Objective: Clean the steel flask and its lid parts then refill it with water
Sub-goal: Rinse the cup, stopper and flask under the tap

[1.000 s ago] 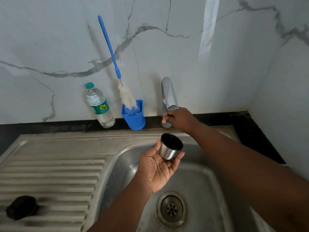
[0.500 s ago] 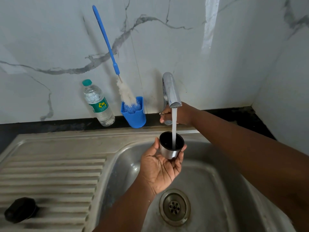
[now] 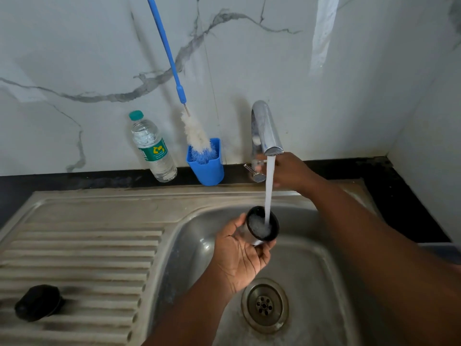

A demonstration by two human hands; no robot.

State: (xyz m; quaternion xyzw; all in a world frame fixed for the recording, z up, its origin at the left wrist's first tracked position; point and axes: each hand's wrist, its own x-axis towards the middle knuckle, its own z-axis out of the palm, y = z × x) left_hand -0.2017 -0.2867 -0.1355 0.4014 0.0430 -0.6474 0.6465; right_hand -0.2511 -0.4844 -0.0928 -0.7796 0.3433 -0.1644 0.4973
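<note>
The left hand (image 3: 239,258) reaches over the sink (image 3: 324,283), palm up, fingers and thumb curled round a small steel cup (image 3: 262,227) with a dark inside, tilted under the stream of water (image 3: 269,191) from the tap (image 3: 265,131). The right hand (image 3: 289,172) stretches behind the stream to the tap's lever (image 3: 253,171); its fingers are hidden, so I cannot tell how they lie. A black stopper (image 3: 37,302) rests on the ribbed drainboard (image 3: 82,255). On the dark counter (image 3: 82,182) against the marble wall (image 3: 349,83) stand a water bottle (image 3: 153,148) with an unreadable green label and a blue holder (image 3: 206,164) with a long bottle brush (image 3: 174,73)
</note>
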